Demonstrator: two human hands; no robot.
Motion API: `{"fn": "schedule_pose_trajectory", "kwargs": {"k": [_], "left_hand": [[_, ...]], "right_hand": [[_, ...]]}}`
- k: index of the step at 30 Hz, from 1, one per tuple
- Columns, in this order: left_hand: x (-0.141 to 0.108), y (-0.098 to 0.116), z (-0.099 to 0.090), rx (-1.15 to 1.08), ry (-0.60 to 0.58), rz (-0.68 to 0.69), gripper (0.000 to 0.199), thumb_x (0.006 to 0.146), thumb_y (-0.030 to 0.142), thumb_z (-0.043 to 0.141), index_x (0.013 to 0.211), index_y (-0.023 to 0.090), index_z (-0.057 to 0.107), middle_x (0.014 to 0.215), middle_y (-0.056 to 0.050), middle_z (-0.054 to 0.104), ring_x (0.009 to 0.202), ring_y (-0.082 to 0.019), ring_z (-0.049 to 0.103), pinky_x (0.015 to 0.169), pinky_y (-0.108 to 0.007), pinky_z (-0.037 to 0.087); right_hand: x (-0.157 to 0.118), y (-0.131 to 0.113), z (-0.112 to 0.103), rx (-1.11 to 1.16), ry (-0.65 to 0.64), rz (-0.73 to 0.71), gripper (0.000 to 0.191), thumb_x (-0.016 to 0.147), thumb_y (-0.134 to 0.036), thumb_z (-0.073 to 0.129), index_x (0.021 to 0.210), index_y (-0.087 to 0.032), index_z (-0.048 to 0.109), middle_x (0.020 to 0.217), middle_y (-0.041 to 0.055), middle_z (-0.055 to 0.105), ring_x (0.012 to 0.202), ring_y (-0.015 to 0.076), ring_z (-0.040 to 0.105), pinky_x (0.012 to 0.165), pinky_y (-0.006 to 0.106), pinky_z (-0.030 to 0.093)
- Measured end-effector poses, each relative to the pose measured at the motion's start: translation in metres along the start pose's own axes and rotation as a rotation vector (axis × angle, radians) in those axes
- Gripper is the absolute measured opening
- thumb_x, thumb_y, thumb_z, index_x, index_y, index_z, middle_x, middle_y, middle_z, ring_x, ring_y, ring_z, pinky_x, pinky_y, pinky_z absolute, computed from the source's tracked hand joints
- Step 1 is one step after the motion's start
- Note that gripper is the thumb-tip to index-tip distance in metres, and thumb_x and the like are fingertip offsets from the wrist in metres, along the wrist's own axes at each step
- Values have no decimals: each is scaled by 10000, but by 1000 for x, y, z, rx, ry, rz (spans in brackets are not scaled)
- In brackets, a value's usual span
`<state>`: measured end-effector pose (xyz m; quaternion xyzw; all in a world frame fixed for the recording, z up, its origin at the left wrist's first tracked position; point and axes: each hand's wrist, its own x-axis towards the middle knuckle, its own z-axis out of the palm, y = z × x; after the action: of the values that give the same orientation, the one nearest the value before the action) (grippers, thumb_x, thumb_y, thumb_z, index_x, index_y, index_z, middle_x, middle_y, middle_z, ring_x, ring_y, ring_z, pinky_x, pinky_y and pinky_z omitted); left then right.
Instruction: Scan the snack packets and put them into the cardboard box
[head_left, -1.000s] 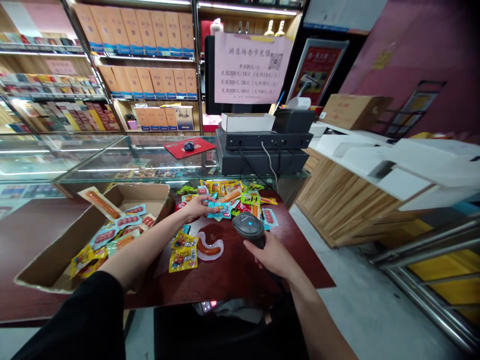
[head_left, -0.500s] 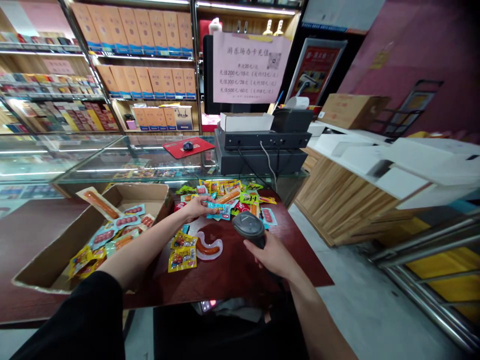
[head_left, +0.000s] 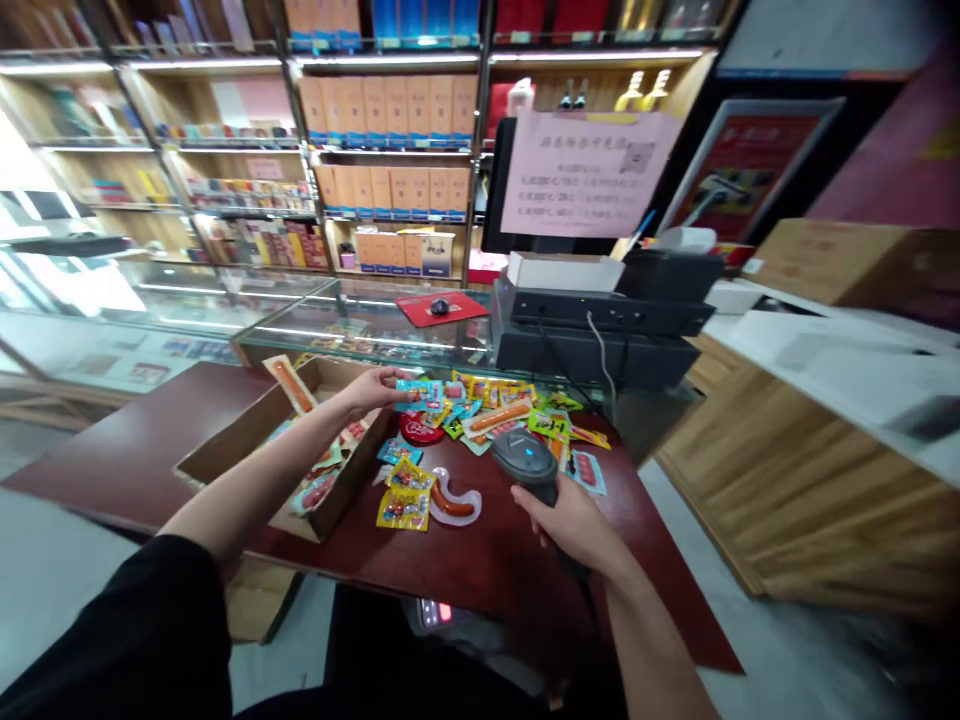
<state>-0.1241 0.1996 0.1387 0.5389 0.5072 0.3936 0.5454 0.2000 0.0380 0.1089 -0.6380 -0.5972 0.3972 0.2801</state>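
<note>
My left hand (head_left: 377, 389) is closed on a blue snack packet (head_left: 421, 395), held up between the cardboard box and the pile. In my right hand (head_left: 564, 515) is a dark handheld barcode scanner (head_left: 524, 457), its head pointing toward the pile. Several packaged sausages and snacks lie heaped beyond it, among them a long sausage pack (head_left: 498, 416) and a green packet (head_left: 550, 424). Nearer to me rest yellow packets (head_left: 403, 510) and a curved sausage in clear wrap (head_left: 455, 499). Left of these, the open cardboard box (head_left: 225, 449) holds more packets, partly hidden by my left forearm.
The dark red table (head_left: 142, 430) meets a glass display counter (head_left: 315, 325). On the counter stand a black cash-register unit (head_left: 592, 345), a monitor with a pink paper sign (head_left: 585, 175), and a mouse on a red pad (head_left: 442, 308). A wooden cabinet (head_left: 757, 470) is at right.
The view has turned to the left, so everything sits further right. My left hand has drawn the blue packet away from the pile toward the box. The scanner stays in my right hand.
</note>
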Motion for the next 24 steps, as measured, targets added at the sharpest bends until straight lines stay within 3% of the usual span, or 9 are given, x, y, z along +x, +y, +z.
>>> {"fn": "schedule_pose_trajectory", "kwargs": {"k": [4,6,8,11,14,17,20,24], "left_hand": [[-50,9,-79,45,271,-4,621,392,322,1004,898,154,685,705,-26,726,585,-149,671,541,-237,507],[-77,13,-108,32,357,-4,606,400,332,1003,886,149,692,719,-43,731,612,-164,685,561,-254,529],[-102,16,-127,16,387,-12,593,409,340,1000,883,148,700,782,-56,752,681,-170,709,630,-269,566],[-122,16,-137,13,398,-36,577,419,341,996,879,142,709,821,-59,761,732,-165,718,693,-277,588],[-116,7,-133,12,385,-49,572,425,324,994,887,137,714,819,-66,759,720,-169,719,674,-277,590],[-91,-4,-114,26,327,-42,583,432,322,992,910,132,716,829,-82,763,717,-179,724,657,-274,591],[-59,-8,-79,53,216,-45,572,442,329,986,908,133,717,848,-91,769,763,-197,735,671,-282,596],[-19,-7,-13,67,16,-69,556,439,319,978,896,133,721,825,-70,762,766,-187,724,698,-301,599]], "right_hand": [[13,-14,12,-25,-75,-85,200,889,-384,628,870,-215,522,458,-58,573,388,137,566,416,223,438],[18,-18,19,-22,-113,-110,209,888,-394,630,862,-212,531,458,-52,579,385,137,565,420,225,435],[21,-20,25,-8,-154,-118,227,880,-410,643,861,-209,541,467,-47,586,387,137,566,423,226,433],[24,-22,31,12,-195,-121,261,862,-442,671,874,-207,557,487,-41,600,402,139,575,430,227,433],[23,-23,30,24,-195,-124,270,854,-446,684,895,-206,566,498,-39,605,406,139,577,429,226,432],[18,-19,23,23,-154,-128,252,858,-426,677,895,-207,557,486,-44,592,405,142,576,423,226,429],[10,-10,11,29,-79,-115,240,860,-417,668,881,-209,549,475,-50,584,399,143,573,416,226,426],[-5,9,-9,51,20,-21,244,855,-415,673,908,-211,549,484,-55,590,391,140,572,398,221,415]]}}
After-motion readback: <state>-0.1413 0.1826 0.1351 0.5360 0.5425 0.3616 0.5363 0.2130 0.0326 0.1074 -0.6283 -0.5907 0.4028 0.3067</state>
